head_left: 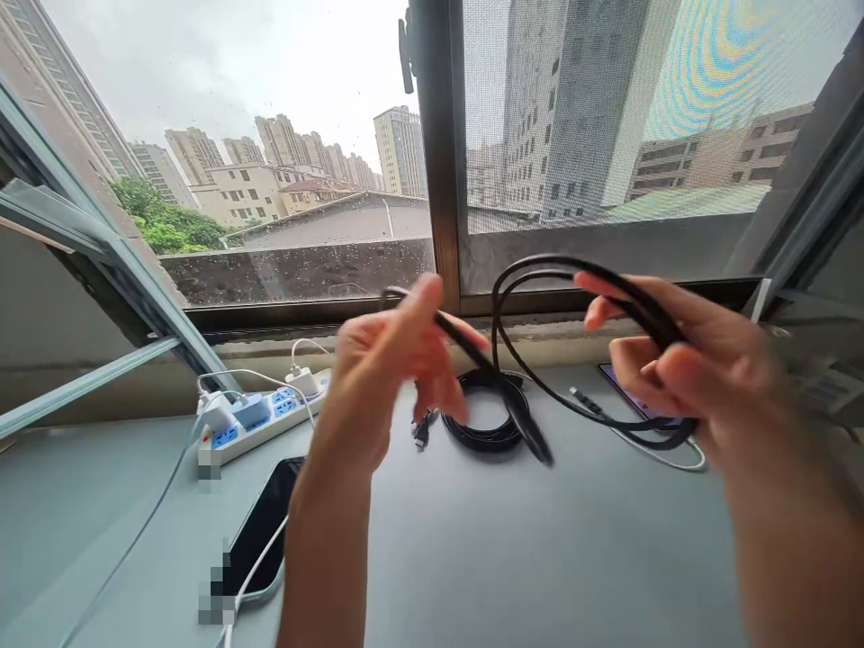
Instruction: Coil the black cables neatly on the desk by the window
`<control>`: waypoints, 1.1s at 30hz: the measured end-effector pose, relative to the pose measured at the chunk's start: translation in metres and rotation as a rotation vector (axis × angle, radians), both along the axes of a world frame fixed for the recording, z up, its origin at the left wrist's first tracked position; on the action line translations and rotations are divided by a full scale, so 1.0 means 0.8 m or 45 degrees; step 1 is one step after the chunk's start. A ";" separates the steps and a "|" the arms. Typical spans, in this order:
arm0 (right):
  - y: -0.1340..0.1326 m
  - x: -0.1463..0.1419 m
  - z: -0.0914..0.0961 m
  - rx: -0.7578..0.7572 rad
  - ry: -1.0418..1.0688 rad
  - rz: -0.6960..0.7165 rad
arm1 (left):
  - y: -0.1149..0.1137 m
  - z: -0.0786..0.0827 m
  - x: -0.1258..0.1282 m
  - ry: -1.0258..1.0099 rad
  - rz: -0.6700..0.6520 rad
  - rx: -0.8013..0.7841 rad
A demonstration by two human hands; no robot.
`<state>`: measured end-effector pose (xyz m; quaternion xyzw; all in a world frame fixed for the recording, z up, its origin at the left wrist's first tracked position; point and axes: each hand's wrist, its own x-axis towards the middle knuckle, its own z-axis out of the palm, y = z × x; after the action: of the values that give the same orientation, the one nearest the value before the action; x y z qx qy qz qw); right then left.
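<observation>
A black cable (526, 264) stretches in loops between my two hands, above the desk. My left hand (384, 369) pinches it near one end, and a blurred, thicker end piece (530, 427) hangs down to the right of the fingers. My right hand (708, 360) is closed around several loops, thumb over them and index finger stretched out along them. On the desk behind my left hand lies a coiled black cable (482, 441). A small black connector (422, 434) rests at the coil's left side, partly hidden by my fingers.
A white power strip (270, 421) with plugs and white cords lies at the back left. Nearer stands a dark-screened phone (266, 526), lying flat under a white cable (260, 562). Another purple-edged device (617, 382) is half hidden behind my right hand. The window frame (442, 180) rises behind the desk.
</observation>
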<state>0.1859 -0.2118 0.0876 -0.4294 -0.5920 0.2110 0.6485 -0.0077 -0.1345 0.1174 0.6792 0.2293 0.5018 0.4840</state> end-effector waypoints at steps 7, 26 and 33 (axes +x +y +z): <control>-0.007 -0.017 -0.004 -0.043 -0.583 -0.258 | -0.018 -0.014 0.024 0.353 -0.034 0.045; 0.019 0.004 -0.001 0.286 -0.108 -0.564 | 0.042 -0.046 0.047 0.200 0.238 0.209; 0.045 -0.002 -0.011 0.014 0.013 -0.279 | 0.027 -0.040 0.052 -0.302 0.144 -0.206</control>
<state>0.1847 -0.1755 0.0790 -0.4868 -0.5396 0.1377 0.6730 0.0343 -0.1127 0.0852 0.5599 0.2480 0.5851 0.5317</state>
